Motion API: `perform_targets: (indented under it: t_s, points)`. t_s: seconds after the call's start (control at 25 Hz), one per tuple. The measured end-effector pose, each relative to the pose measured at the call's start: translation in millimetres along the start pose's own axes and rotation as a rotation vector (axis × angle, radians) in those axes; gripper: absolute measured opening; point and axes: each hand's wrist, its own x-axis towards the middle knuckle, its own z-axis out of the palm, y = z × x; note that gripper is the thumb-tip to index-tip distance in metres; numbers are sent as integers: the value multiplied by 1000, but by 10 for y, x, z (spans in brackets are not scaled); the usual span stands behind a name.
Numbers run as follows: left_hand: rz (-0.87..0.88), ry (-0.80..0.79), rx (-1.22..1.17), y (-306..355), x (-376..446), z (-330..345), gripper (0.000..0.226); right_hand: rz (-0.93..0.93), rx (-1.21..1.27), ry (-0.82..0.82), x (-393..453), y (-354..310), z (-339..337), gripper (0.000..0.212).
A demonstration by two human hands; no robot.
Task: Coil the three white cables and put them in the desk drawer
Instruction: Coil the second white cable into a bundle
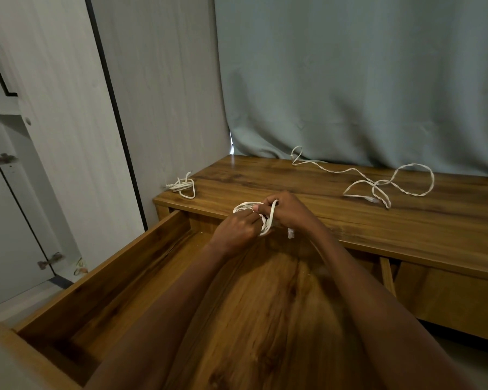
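Note:
Both hands hold one white cable (pixel 267 224) wound into loops above the back of the open wooden drawer (pixel 130 257). My left hand (pixel 237 229) grips the coil from the left, and my right hand (pixel 288 211) has loops wrapped around its fingers, with a plug end hanging below it. A second white cable (pixel 185 185) lies bundled at the desk's far left corner. The third white cable (pixel 389 181) sprawls loose across the desk top (pixel 307 187) at the right, near the curtain.
A grey-green curtain (pixel 350 80) hangs behind the desk. A pale wardrobe panel (pixel 68 136) with a black edge strip stands to the left. The drawer's bare wooden bottom shows under my forearms. A closed drawer front (pixel 448 294) sits to the right.

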Motion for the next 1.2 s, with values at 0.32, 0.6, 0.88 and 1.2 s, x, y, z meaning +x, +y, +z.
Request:
perform_targets:
  t_s: [0.32,0.6,0.88,1.2]
  points:
    - [-38,118,141,52,82,-92,38,140,29,0,-17,61,-129,41]
    - [-243,68,-155,-11,114,-263,40,208,209,5,-86,-14,-84,40]
    - [-670,-235,-816,-125,180,-430,26,172,148,-67,-131,117,-119,41]
    - [-1072,-182,-1425,-175,88,-457,44,77,380,-93,-128,230,-201,39]
